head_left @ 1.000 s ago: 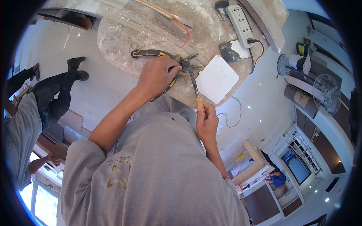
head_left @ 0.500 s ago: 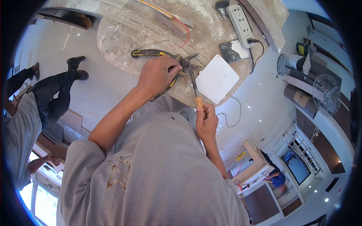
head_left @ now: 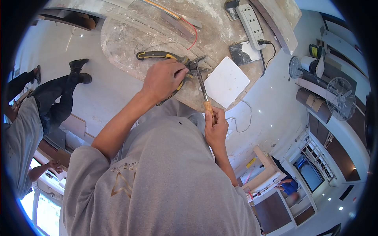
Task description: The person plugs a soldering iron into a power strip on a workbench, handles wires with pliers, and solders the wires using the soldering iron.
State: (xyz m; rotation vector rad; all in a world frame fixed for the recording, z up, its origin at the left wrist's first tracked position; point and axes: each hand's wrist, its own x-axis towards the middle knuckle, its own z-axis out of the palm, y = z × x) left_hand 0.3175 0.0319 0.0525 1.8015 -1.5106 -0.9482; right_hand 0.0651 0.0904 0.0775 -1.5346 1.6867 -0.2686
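Observation:
My right hand (head_left: 216, 126) is wrapped round the wooden handle of a thin hammer-like tool (head_left: 202, 84), whose dark metal head lies at the jaws of black-and-yellow pliers (head_left: 155, 54). My left hand (head_left: 163, 79) is closed over the pliers near their jaws, with one handle above it and the other below. Whatever its fingertips pinch is too small to make out. A white square plate (head_left: 226, 83) lies just right of the tool's shaft on the dusty worktable (head_left: 130, 43).
A white power strip (head_left: 249, 25) with a black plug and cable is at the table's right. Thin strips and a red wire (head_left: 195, 35) lie at the back. A person (head_left: 23, 129) stands at left; another person (head_left: 290, 186) is far right. Fans (head_left: 341, 99) stand at right.

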